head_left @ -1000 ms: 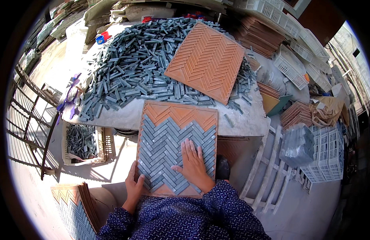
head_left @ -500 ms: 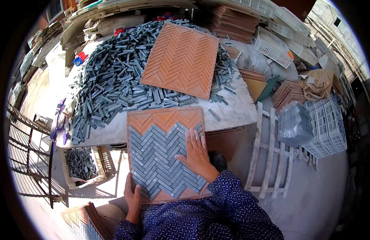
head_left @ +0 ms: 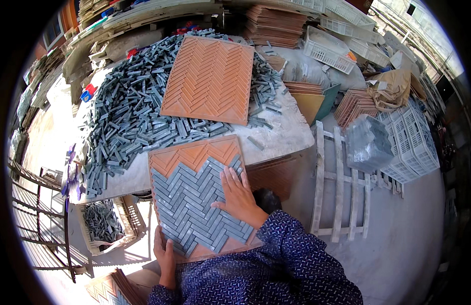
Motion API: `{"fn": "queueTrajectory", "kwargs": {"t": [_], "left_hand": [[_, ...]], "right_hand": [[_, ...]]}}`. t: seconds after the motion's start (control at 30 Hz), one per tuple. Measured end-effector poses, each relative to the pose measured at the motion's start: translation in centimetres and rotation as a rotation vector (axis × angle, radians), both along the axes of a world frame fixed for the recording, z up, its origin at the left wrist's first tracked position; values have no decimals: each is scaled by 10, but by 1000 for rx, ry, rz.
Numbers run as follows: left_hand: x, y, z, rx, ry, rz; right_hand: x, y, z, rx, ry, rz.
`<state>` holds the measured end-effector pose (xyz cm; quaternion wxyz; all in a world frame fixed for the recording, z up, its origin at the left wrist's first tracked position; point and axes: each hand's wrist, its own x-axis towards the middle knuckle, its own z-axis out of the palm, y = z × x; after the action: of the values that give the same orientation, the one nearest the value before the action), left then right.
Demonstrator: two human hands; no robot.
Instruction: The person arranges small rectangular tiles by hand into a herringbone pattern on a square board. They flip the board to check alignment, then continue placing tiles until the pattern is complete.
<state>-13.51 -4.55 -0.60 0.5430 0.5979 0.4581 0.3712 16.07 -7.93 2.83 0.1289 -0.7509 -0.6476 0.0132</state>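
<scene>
Tray (head_left: 174, 157): now farther left in view.
Left hand (head_left: 165, 256): grip grasping its left edge.
Right hand (head_left: 238, 198): grip released, palm flat on tiles (head_left: 187, 203); even pressure seems best.

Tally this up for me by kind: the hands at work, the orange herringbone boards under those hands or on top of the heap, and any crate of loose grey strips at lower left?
Hands: 2 (left hand, right hand)
Orange boards: 2 (mostly filled board, unfilled board)
Crate of loose strips: 1
Total: 5
</scene>
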Motion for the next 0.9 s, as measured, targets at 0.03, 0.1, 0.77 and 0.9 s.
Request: {"fn": "queueTrajectory", "kwargs": {"t": [0.03,0.1,0.77,0.9], "left_hand": [[-1,-1,-1,5,-24,-8],[0,-2,1,3,-34,-18],[4,4,-5,-26,-21,-1],[0,3,-1,-47,-38,4]], "right_hand": [[3,-1,0,0,2,4],[8,-4,0,14,14,5],[38,10,-13,3,101,-130],[34,7,-4,-11,105,-128]]}}
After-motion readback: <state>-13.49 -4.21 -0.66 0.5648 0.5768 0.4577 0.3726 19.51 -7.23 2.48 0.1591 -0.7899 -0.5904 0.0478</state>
